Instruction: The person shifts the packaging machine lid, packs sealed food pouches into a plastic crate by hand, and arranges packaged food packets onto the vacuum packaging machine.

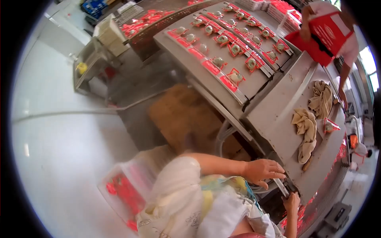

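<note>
My left hand [264, 170] reaches over the corner of a metal machine, palm down. Its fingers are stretched out and hold nothing that I can see. Just below it a short metal bar [281, 186] sticks out at the machine's edge. My right hand [292, 202] is at the lower end of this bar, with the fingers curled round the edge there. Part of its grip is hidden. Beyond my hands is the machine's metal top [274, 129], with two crumpled beige cloths [304, 129] and a red-and-clear packet [331, 125] on it.
Rows of round pale items in red-and-clear wrappers [223, 39] lie on the metal bed. A co-worker in a red apron [329, 33] stands at the far right side. A crate of red packets [127, 190] is at lower left; brown cardboard [178, 115] lies on the floor.
</note>
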The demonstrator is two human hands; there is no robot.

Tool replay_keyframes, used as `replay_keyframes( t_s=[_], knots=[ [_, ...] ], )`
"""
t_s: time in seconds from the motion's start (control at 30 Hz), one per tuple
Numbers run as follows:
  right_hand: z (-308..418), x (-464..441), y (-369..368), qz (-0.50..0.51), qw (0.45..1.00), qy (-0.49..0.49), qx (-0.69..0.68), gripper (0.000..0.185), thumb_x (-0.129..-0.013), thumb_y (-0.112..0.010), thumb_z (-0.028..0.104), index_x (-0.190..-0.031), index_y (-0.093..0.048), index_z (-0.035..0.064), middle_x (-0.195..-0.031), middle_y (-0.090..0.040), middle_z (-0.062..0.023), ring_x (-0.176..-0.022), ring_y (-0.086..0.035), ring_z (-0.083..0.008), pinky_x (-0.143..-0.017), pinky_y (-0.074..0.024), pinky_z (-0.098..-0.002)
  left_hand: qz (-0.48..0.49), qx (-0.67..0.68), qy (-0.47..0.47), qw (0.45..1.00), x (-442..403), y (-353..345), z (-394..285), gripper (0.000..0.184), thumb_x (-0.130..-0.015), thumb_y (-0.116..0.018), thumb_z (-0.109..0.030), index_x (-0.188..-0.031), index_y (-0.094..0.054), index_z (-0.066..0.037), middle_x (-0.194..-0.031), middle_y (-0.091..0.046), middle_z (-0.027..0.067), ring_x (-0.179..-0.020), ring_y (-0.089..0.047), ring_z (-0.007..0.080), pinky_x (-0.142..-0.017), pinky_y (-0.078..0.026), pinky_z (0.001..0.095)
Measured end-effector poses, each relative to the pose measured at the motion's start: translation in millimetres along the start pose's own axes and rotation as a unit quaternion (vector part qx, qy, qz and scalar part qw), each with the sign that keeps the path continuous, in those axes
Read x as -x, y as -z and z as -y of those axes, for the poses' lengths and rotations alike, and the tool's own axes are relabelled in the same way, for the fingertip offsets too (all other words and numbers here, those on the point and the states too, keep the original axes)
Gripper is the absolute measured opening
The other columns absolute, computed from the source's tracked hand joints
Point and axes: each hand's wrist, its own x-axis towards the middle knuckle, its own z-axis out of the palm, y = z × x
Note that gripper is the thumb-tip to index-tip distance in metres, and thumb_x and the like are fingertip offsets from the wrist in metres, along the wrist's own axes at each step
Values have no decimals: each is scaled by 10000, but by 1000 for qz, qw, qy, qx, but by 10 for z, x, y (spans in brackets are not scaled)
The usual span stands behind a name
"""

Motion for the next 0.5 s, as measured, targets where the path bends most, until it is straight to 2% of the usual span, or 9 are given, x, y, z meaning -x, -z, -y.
replay_keyframes(
  t_s=[0.03, 0.07, 0.13, 0.2, 0.27, 0.33, 0.4, 0.47, 0.5],
  knots=[
    [302, 26, 287, -38, 998, 42, 9, 407, -596, -801, 234, -888, -611, 24, -853, -588, -181, -800, -586, -365, -720, -487, -447, -37, 33, -22, 998, 71, 198, 33, 661, -754, -678, -450, -1252, -498, -54, -1176, -545, 151, -1067, -543, 312, -924, -440, 414],
    [662, -4, 635, -72, 993, 88, 21, 466, -585, -825, 249, -923, -605, 15, -886, -582, -170, -811, -580, -360, -725, -488, -438, -52, 8, 0, 999, 209, 580, 70, 609, -807, -635, -480, -1227, -512, -58, -1198, -534, 150, -1084, -536, 318, -944, -432, 422],
    [1716, -226, 1292, -58, 985, 44, -153, 513, -628, -805, 225, -1049, -594, 20, -932, -594, -143, -857, -591, -348, -780, -494, -415, -141, -62, 79, 985, 654, 1234, 311, 604, -833, -617, -484, -1212, -516, -25, -1217, -539, 156, -1116, -530, 326, -957, -427, 416],
    [2525, -511, 1624, 10, 905, 114, -411, 559, -676, -777, 218, -1159, -568, 30, -1007, -607, -134, -946, -596, -316, -853, -483, -390, -191, -169, 233, 938, 1075, 1907, 490, 647, -784, -692, -461, -1220, -514, -17, -1218, -539, 177, -1111, -529, 359, -946, -428, 424],
    [3244, -811, 1865, 88, 908, 177, -370, 592, -733, -741, 260, -1239, -521, 45, -1155, -576, -138, -1064, -572, -304, -928, -457, -385, -237, -223, 298, 897, 1408, 2489, 681, 617, -780, -725, -346, -1235, -490, -1, -1196, -543, 185, -1085, -535, 358, -928, -436, 409],
    [3799, -1141, 1996, 28, 930, 273, -243, 656, -781, -703, 307, -1332, -439, 67, -1307, -477, -179, -1187, -492, -341, -985, -415, -410, -247, -266, 323, 874, 1676, 2927, 821, 589, -758, -747, -216, -1237, -485, 5, -1170, -544, 187, -1069, -529, 355, -910, -440, 399],
    [4077, -1479, 1880, 14, 939, 283, -193, 729, -823, -664, 356, -1417, -332, 93, -1448, -299, -220, -1304, -354, -381, -1053, -345, -431, -241, -271, 357, 861, 1847, 3292, 909, 586, -759, -743, -195, -1241, -482, 12, -1186, -533, 189, -1090, -515, 349, -925, -429, 391],
    [4325, -1818, 1800, 10, 939, 245, -241, 767, -836, -643, 408, -1448, -288, 110, -1486, -189, -266, -1339, -271, -423, -1083, -292, -460, -219, -308, 355, 855, 1959, 3651, 1012, 589, -768, -741, -203, -1247, -477, 15, -1198, -531, 190, -1104, -507, 353, -942, -418, 396],
    [4424, -1985, 1775, -16, 946, 223, -234, 770, -837, -632, 436, -1450, -288, 121, -1486, -174, -275, -1338, -260, -444, -1082, -286, -477, -217, -319, 351, 853, 2006, 3813, 1081, 591, -771, -741, -210, -1248, -476, 16, -1203, -529, 190, -1110, -503, 356, -947, -415, 401]
  ],
)
